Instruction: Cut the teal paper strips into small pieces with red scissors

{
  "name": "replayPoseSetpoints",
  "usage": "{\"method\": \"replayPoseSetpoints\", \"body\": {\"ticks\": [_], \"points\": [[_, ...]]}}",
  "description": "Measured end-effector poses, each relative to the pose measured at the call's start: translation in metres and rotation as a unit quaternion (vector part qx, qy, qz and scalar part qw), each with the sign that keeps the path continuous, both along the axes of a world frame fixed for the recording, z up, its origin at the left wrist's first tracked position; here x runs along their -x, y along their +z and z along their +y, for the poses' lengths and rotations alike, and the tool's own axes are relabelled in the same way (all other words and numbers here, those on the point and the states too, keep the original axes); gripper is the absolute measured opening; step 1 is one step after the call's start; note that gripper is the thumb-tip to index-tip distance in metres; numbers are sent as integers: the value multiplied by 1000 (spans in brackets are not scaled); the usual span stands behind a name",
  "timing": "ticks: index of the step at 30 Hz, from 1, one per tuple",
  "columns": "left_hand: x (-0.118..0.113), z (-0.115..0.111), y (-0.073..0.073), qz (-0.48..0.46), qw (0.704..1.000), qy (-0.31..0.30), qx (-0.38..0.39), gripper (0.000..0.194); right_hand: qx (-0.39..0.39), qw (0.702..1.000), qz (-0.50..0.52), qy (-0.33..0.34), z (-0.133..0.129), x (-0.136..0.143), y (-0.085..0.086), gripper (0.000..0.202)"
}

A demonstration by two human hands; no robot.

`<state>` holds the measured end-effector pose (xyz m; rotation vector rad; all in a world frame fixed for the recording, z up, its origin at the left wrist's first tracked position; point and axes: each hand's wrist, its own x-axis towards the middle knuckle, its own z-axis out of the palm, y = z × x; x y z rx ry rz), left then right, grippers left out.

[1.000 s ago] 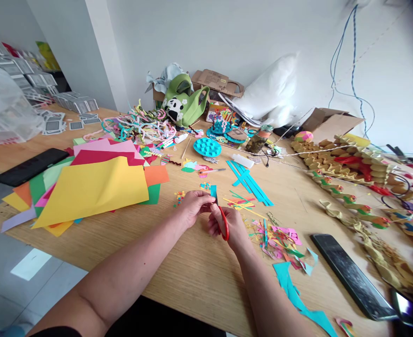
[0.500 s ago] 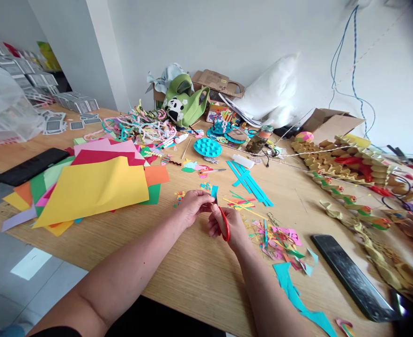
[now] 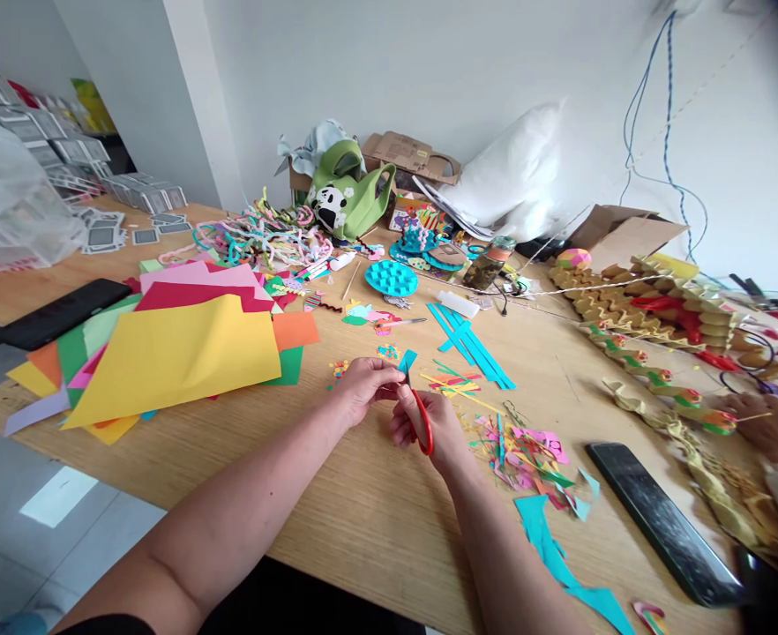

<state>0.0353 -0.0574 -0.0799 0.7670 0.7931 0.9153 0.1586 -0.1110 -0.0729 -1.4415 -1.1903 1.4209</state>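
Note:
Red-handled scissors (image 3: 423, 425) sit in my right hand (image 3: 437, 429), its fingers wrapped round the loops. Between the fingertips of my left hand (image 3: 370, 385) is a small blue paper strip (image 3: 407, 360), pinched close to the scissor blades. The blades are mostly hidden by my fingers. Just beyond my hands lie tiny blue paper bits (image 3: 387, 351) and orange and yellow bits (image 3: 340, 367). Thin yellow and green paper strips (image 3: 456, 381) rest to the right of the blue strip, with longer blue strips (image 3: 472, 344) farther back.
Stacked coloured paper (image 3: 183, 348) covers the left of the table. Mixed scraps (image 3: 527, 454), a blue offcut (image 3: 561, 564) and a phone (image 3: 663, 520) lie to the right. Behind are a blue studded disc (image 3: 391, 278) and a green bag (image 3: 353, 190). Another person's hand (image 3: 769, 428) shows far right.
The free end of the blue strip has tilted to the right. My hands stay nearly in place. At the far right the other person's hand has moved into clearer view, with a thin stick.

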Motion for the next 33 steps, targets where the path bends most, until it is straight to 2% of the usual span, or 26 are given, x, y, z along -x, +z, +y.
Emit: {"method": "replayPoseSetpoints", "body": {"ticks": [7,28,33], "points": [[0,-1,1,-9,1000,-18,-12,15,3,1000,10,-6,0,-1,-2,53],[4,3,0,13,1000,2,-11,12,7,1000,-10,12,0,-1,2,51],[4,4,-3,9,1000,-16,-4,15,5,1000,-6,7,0,-1,1,53]]}}
